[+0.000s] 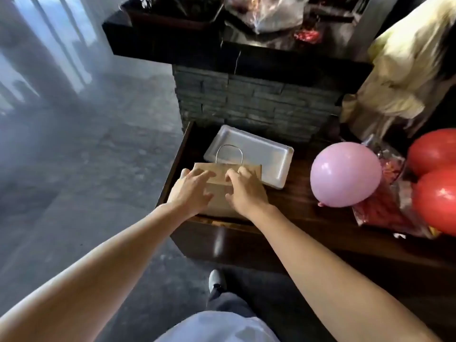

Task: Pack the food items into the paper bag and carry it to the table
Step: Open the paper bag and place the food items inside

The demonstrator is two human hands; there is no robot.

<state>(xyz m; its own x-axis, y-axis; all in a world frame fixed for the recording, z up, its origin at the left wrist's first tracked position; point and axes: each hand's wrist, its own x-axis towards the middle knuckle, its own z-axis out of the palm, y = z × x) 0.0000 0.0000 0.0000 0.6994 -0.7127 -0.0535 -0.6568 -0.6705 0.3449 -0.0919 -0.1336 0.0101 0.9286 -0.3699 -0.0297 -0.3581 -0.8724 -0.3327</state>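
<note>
Both hands lie open on the brown paper bag, left hand and right hand with fingers spread; the bag is folded flat, its handle beyond the fingertips.

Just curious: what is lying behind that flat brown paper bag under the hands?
Behind the flat brown paper bag lies a white rectangular foam tray, its near edge covered by the bag. The bag's looped handle crosses it. Nothing shows on the tray.

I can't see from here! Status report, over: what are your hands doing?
Both hands, left and right, flat on folded paper bag. Bag unopened. White foam tray behind it; pink balloon off right.
</note>
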